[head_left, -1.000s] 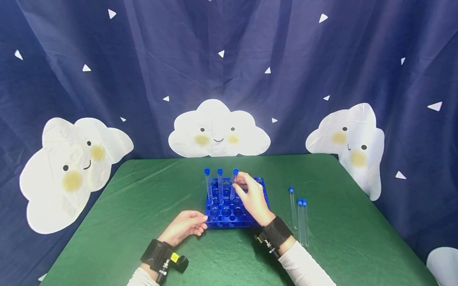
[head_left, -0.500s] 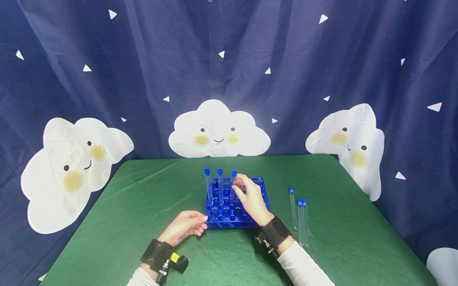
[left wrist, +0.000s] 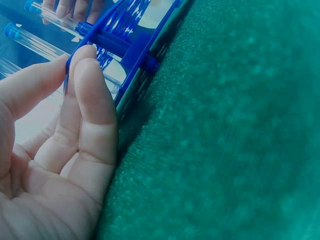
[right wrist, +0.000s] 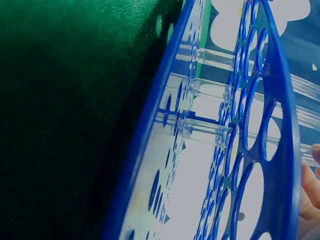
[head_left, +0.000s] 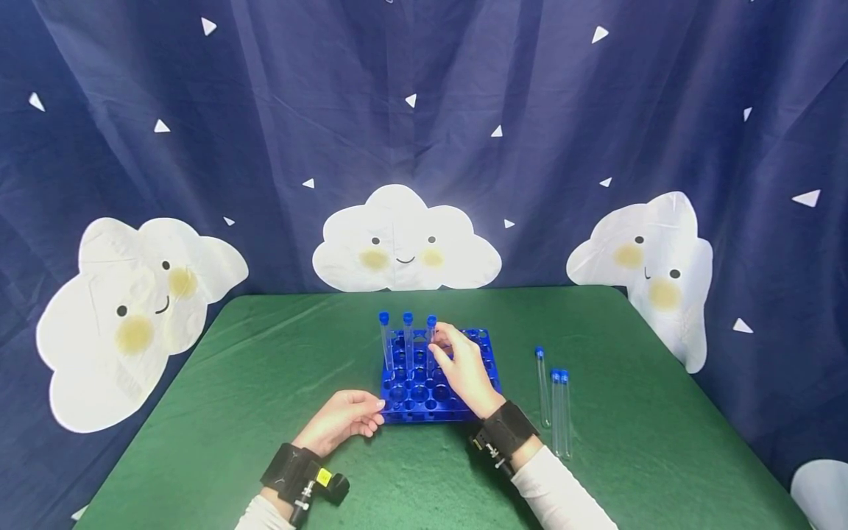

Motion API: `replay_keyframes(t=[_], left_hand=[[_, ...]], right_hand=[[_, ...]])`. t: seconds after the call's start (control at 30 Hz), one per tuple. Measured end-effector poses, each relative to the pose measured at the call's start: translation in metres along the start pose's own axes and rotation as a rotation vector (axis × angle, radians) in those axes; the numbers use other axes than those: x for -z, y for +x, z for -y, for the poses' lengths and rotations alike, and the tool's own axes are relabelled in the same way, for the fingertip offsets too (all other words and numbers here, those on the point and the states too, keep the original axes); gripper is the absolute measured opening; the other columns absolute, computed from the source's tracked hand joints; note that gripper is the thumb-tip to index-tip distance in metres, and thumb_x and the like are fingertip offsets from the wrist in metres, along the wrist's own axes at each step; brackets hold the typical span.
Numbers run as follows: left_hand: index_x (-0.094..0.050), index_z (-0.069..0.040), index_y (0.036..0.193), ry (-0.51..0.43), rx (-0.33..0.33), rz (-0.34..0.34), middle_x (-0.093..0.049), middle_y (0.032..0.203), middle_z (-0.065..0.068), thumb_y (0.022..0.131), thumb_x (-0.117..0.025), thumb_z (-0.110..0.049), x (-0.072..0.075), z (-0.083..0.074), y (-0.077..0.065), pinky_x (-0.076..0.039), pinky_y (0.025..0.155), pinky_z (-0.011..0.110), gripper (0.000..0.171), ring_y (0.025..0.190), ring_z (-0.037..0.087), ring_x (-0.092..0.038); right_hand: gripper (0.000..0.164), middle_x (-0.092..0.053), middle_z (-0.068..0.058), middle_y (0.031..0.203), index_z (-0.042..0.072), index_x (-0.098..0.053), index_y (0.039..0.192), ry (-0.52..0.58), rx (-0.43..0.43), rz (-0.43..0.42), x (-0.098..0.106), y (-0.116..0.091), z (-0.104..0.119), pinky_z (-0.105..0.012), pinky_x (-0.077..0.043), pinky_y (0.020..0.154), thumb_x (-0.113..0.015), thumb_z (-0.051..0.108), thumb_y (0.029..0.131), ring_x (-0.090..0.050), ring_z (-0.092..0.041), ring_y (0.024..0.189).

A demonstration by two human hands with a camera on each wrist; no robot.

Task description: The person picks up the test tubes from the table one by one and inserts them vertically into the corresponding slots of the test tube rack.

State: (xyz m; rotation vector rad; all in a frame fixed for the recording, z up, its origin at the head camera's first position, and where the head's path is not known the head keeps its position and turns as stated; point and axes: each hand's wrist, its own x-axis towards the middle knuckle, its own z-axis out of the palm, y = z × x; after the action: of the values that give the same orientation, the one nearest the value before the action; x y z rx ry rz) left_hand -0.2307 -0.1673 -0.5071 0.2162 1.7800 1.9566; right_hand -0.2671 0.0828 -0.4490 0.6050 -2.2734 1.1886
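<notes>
A blue test tube rack [head_left: 430, 417] with round holes stands mid-table. My left hand [head_left: 341, 421] pinches its near left corner between thumb and fingers; the left wrist view shows the thumb on top of the rack's upper plate [left wrist: 102, 22]. Two clear test tubes with blue caps, a left one [head_left: 387, 346] and a middle one [head_left: 408, 346], stand upright in the rack. With thumb and fingertips, my right hand [head_left: 467, 372] pinches a third test tube [head_left: 431, 331] to their right. Seen from the right wrist, three tube bottoms [right wrist: 207, 131] sit below the upper plate.
Right of the rack, a single capped test tube [head_left: 543, 390] lies on the green table [head_left: 411, 478], with a pair of capped tubes [head_left: 560, 416] side by side near it. Behind the table hangs a dark blue curtain [head_left: 278, 147] with cloud prints.
The third test tube has shifted slightly left and down and stands straighter, my right hand moving with it. My left hand stays on the rack's corner.
</notes>
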Motion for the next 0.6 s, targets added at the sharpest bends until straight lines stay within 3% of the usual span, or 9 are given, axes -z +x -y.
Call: replay_keyframes(t=[0.6], left_hand=[[-0.060,0.010,0.102,0.006,0.002,-0.003,-0.068,0.079,0.006,0.090,-0.065,-0.011,0.0000,-0.0004,0.0004,-0.055,0.061,0.024,0.026,0.063,0.010,-0.061]], right_hand=[[0.037,-0.066,-0.009,0.095,0.002,-0.056,0.120,0.021,0.000,-0.014,0.0072,0.0040,0.0015,-0.034,-0.056,0.077,-0.070,0.004,0.085,-0.066,-0.020,0.087]])
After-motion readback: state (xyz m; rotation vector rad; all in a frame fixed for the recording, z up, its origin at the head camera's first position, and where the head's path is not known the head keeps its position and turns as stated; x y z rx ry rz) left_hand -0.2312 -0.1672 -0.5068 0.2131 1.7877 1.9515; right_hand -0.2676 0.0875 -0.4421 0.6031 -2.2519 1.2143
